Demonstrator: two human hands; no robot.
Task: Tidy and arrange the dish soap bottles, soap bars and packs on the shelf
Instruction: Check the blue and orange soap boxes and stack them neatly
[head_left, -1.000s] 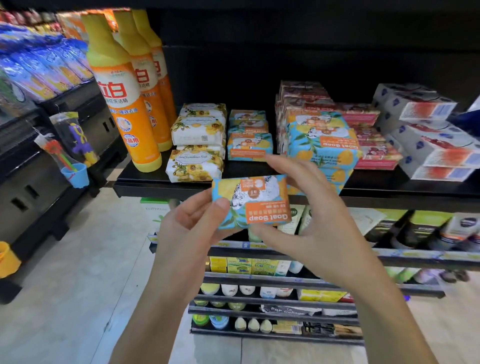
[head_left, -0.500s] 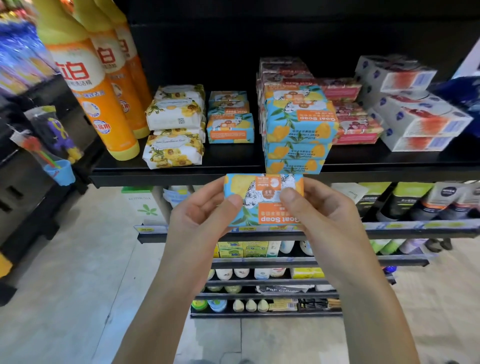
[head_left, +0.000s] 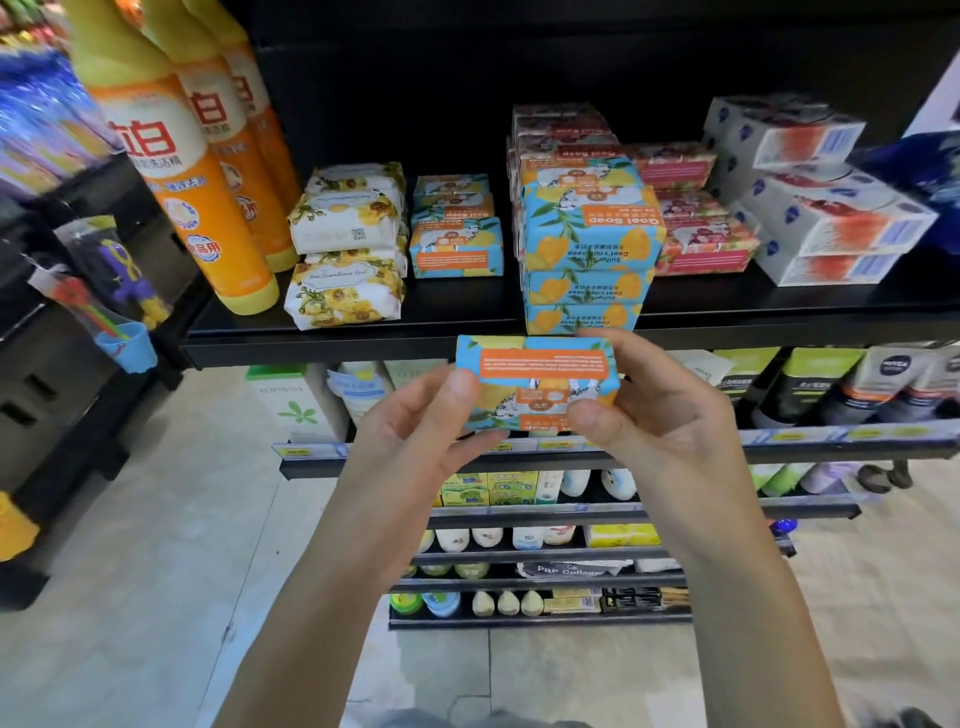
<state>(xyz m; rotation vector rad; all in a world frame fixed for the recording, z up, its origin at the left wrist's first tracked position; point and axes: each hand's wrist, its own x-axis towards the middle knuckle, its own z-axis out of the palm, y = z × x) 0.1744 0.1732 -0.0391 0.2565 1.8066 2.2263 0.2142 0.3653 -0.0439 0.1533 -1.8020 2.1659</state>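
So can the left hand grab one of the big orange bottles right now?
Probably not right away. The left hand is busy holding the blue goat soap bar together with the right hand. The orange bottles stand unblocked at the shelf's left end, so it would have to let go first.

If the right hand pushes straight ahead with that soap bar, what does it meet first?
Most likely the front of the blue Goat Soap stack just above the right hand and its soap bar, or the shelf edge below; depth is unclear.

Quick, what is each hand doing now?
Left hand: closed on the left end of the blue goat soap bar.
Right hand: closed on the right end of the same bar.
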